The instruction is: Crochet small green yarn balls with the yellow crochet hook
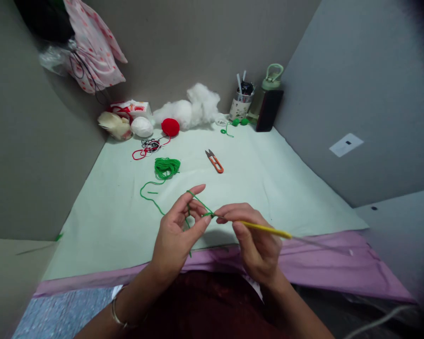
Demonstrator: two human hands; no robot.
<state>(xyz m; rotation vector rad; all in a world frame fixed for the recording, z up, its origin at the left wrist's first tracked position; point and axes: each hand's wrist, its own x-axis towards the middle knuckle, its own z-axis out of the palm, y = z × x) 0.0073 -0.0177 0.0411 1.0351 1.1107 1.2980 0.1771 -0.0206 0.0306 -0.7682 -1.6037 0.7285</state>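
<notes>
My left hand (180, 226) pinches a small green crochet piece (208, 214) between thumb and fingers. Green yarn runs from this piece up over the raised index finger. In my right hand (256, 235) is a crochet hook (265, 229) with a yellow handle, held like a pen. Its tip meets the green piece, though the exact stitch is too small to make out. A loose green skein (167, 168) lies beyond my left hand, its strand curling down toward that hand. Orange thread snips (215, 161) rest on the table farther back.
Along the back stand a red yarn ball (170, 127), a white yarn ball (142, 127), white stuffing (187, 110), a pen cup (240, 106), a green-lidded bottle (271, 84) and a dark phone (269, 110). Small green crochet pieces (240, 122) lie near the cup. Partitions enclose the table.
</notes>
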